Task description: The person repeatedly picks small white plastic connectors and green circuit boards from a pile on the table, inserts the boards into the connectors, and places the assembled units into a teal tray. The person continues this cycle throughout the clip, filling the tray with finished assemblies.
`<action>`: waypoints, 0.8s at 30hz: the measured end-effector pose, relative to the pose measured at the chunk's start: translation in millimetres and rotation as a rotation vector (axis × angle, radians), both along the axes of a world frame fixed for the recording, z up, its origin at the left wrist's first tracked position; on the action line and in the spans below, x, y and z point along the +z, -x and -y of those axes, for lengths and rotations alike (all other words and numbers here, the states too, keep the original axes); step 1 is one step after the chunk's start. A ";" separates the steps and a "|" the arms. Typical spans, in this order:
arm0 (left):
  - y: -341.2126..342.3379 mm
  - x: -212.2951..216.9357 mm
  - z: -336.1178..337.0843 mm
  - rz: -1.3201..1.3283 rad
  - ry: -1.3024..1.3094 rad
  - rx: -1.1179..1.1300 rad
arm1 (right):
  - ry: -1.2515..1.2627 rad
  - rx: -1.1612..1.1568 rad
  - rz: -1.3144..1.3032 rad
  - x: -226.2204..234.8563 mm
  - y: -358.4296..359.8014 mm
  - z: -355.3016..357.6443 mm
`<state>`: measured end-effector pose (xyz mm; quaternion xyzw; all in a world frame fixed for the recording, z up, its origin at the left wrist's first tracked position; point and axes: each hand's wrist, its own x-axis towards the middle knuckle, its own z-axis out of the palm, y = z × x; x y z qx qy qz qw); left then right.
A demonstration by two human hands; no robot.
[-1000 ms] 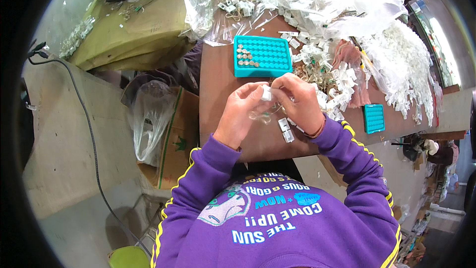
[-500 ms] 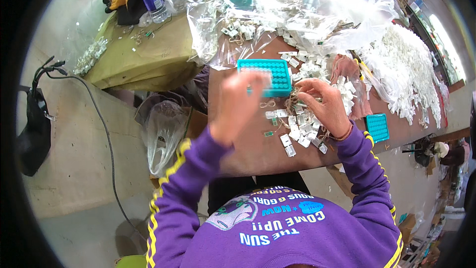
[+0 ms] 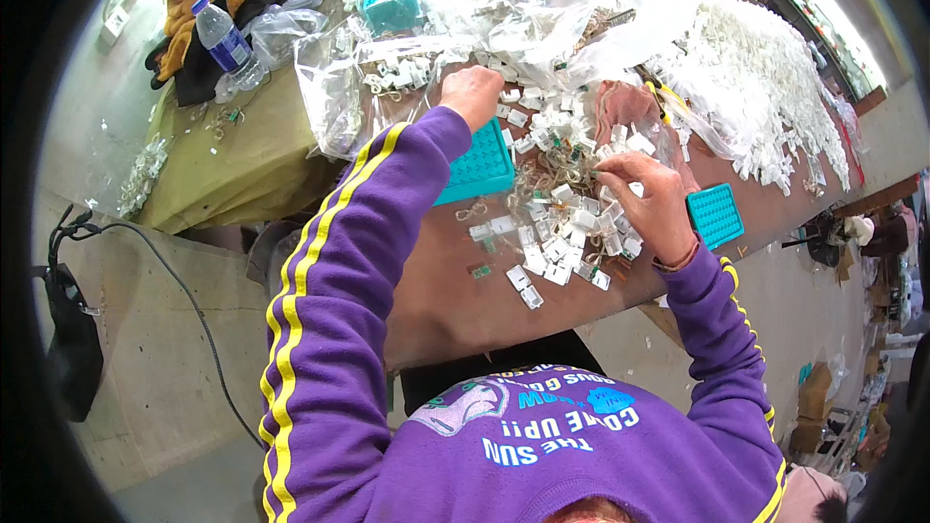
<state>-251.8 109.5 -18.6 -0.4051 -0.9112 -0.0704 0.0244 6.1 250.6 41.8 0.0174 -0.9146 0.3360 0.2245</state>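
My left hand is closed, reaching over the far end of a teal tray of round pockets; its fingertips and anything in them are hidden. On the right, my right hand has its thumb and fingers drawn together at a tangle of thin wires and small green boards; what it pinches is too small to make out. Between tray and right hand lies a heap of small white plastic cases. A loose green circuit board rests near the tray's front.
A second teal tray lies right of my right hand. Behind it spreads a large pile of white pieces. Clear plastic bags cover the back. At left are a water bottle and another teal tray.
My left hand has moved away from me, from above the tray's near side to its far end. My right hand stays by the wires. The whole view has shifted somewhat.
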 end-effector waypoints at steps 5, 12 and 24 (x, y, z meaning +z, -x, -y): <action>-12.4 25.4 25.3 -0.046 -0.393 -0.026 | -0.258 0.003 -0.038 -5.3 28.9 -13.1; -96.3 48.3 103.8 0.245 -0.757 0.038 | -0.798 -0.041 0.164 -36.8 101.9 -7.1; -198.5 1.3 153.0 1.669 -1.529 0.056 | 0.982 0.224 0.090 -15.8 69.7 -33.2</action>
